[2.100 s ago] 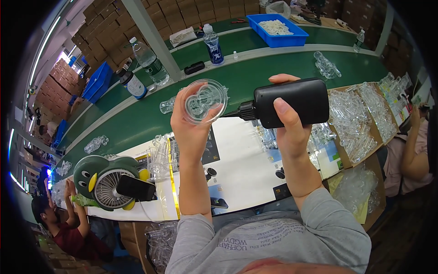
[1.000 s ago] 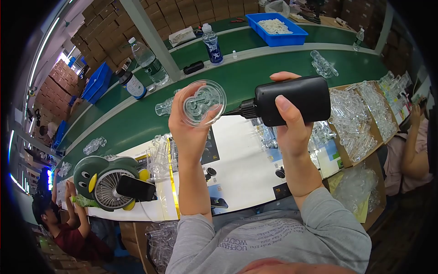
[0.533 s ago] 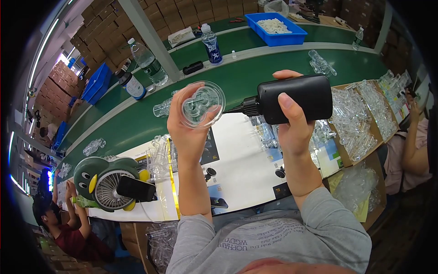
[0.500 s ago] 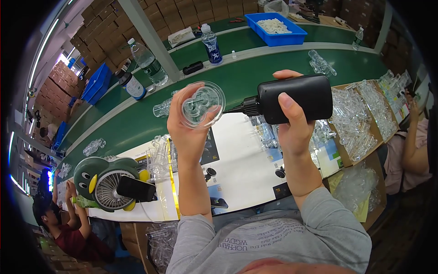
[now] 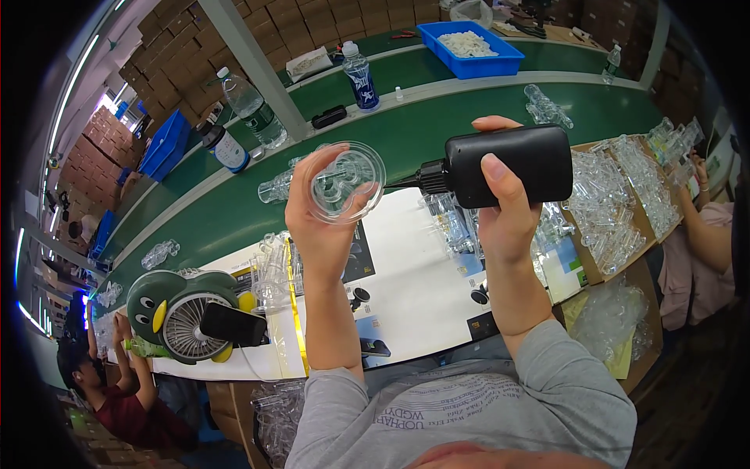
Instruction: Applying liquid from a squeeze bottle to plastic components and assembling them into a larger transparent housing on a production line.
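My left hand [image 5: 319,227] is closed around a clear plastic part with a round rim [image 5: 348,181], its open face turned up toward me. In my right hand [image 5: 506,211] lies a black squeeze bottle [image 5: 519,166], held on its side with the thumb on top. The bottle's thin nozzle [image 5: 406,184] points left and its tip meets the edge of the clear part; whether it touches cannot be made out. Below both hands lies a white printed sheet [image 5: 406,258].
Clear plastic parts fill cardboard boxes [image 5: 605,207] at the right. A penguin-shaped fan [image 5: 183,313] with a phone [image 5: 233,324] stands at the left. Bottles [image 5: 251,109] line the far ledge, near a blue tray [image 5: 470,51] of small white pieces. Other people sit on both sides.
The black bottle has shifted very slightly right and up, its nozzle still at the clear part. My left hand has barely moved. The person at the right has moved an arm.
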A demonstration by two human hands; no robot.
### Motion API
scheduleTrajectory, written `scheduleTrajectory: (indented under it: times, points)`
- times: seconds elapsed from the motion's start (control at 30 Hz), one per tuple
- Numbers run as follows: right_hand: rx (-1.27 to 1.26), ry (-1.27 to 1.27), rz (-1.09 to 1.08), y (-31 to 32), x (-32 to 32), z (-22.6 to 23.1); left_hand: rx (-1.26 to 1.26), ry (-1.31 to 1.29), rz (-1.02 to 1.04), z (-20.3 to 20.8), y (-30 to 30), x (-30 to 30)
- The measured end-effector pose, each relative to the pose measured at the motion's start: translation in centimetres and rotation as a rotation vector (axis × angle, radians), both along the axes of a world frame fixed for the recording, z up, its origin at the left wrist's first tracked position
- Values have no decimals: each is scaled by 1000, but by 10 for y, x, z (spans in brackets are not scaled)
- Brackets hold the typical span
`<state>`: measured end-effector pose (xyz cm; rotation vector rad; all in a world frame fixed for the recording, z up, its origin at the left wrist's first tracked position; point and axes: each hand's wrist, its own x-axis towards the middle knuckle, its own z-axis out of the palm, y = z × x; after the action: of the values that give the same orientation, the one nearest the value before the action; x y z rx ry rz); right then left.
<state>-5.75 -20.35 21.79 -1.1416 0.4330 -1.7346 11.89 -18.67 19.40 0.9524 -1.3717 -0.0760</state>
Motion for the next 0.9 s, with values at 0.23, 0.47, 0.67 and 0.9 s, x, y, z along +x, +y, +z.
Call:
scheduleTrajectory:
  times: [0.23,0.47,0.67,0.9]
  points:
    - [-57,-78,1,-2,1,0,-8,-13,7,1,1,-1]
    - [-69,-99,-1,-4,1,0,-9,-33,22,2,2,-1]
    - [-35,-51,-20,-4,-2,0,-1,-34,-5,2,3,-3]
    - [-81,-134,6,-6,-2,1,-17,-48,-18,4,5,-3]
